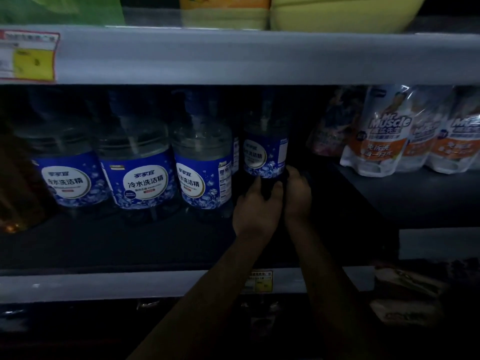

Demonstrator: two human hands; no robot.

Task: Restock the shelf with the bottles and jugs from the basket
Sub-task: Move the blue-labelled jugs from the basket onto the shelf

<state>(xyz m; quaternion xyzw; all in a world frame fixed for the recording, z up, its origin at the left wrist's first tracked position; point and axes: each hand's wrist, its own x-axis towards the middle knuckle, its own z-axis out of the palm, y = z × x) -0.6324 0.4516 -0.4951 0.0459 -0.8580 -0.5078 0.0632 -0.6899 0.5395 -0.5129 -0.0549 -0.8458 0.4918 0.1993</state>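
The fingers (255, 185) of the left hand (255, 203) curl round the dark base of a clear plastic bottle with a blue label (266, 152). The right hand (298, 196) wraps the same base from the other side, so both hands hold it, and they touch each other beneath it. The bottle stands upright, set back on the dark shelf (130, 242); whether its base rests on the board cannot be told in the dim light.

Just left of it, three matching blue-labelled bottles (137, 165) stand side by side nearer the front edge. Their labels read "家家宜" and "冷水洗洁精". A sliver of one more label shows behind the third. At the far left stands one amber bottle (15, 190), its writing unreadable.

To the right, well apart from the hands, three white-and-orange refill pouches (381, 136) marked "Mr Muscle" lean in a row, with one pinkish pouch (327, 133) just beside them.

Two price tags show: a red-edged, yellow one (28, 57) on the pale upper shelf edge (233, 55), and a small one (259, 280) on the lower edge, partly behind the left arm. Neither is legible.
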